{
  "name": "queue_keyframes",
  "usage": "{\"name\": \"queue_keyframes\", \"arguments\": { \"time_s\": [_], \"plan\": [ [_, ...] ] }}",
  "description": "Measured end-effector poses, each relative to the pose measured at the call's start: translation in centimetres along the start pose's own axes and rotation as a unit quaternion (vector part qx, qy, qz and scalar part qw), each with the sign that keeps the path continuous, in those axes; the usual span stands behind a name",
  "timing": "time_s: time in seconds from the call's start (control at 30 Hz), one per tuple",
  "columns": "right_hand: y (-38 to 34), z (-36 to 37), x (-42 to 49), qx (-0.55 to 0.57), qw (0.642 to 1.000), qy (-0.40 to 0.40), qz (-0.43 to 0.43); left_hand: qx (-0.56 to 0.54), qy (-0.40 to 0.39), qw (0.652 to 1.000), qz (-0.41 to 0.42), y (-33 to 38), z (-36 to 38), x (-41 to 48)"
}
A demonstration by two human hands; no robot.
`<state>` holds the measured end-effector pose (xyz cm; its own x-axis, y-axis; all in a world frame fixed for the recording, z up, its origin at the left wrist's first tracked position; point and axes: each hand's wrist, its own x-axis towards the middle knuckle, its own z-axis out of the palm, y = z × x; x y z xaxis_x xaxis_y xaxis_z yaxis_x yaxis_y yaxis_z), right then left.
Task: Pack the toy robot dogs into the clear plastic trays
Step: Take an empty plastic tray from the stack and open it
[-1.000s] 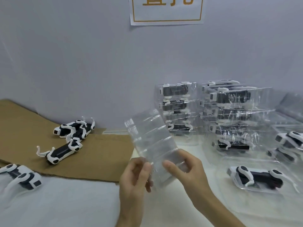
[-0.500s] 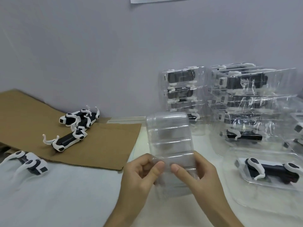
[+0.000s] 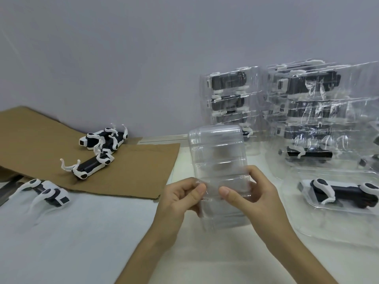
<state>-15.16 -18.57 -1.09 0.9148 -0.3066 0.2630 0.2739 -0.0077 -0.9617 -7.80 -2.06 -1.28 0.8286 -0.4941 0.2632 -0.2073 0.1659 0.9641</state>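
Note:
An empty clear plastic tray (image 3: 218, 154) stands upright in front of me, held by both hands at its lower part. My left hand (image 3: 180, 198) pinches its left edge between thumb and fingers. My right hand (image 3: 251, 193) grips the right side, thumb on the front. Loose black-and-white toy robot dogs (image 3: 102, 143) lie on brown cardboard (image 3: 131, 173) at the left, and one more dog (image 3: 47, 191) lies at the left edge of the white table. At the right, a dog (image 3: 336, 190) lies in an open clear tray (image 3: 307, 226).
Two stacks of packed clear trays (image 3: 227, 103) (image 3: 313, 113) stand against the grey wall at the back right. More trays with dogs show at the far right edge (image 3: 372, 154). The white table (image 3: 71, 242) spreads below my hands.
The tray has turned from a leftward tilt to upright and come lower and closer to me. Both hands have shifted their hold along its lower edge. The camera has tipped downward.

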Motion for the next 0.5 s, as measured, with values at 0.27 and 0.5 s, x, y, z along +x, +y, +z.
{"name": "queue_keyframes", "arguments": {
  "time_s": [0.27,0.5],
  "plan": [
    [0.2,-0.2,-0.1,-0.052,0.998,0.008,-0.046,0.024,0.008,0.999,0.025,-0.4,1.1,-0.3],
    [-0.1,-1.2,0.1,-0.104,0.992,-0.032,-0.064,0.045,-0.026,0.999,0.016,-0.3,1.7,-0.7]
  ]
}}
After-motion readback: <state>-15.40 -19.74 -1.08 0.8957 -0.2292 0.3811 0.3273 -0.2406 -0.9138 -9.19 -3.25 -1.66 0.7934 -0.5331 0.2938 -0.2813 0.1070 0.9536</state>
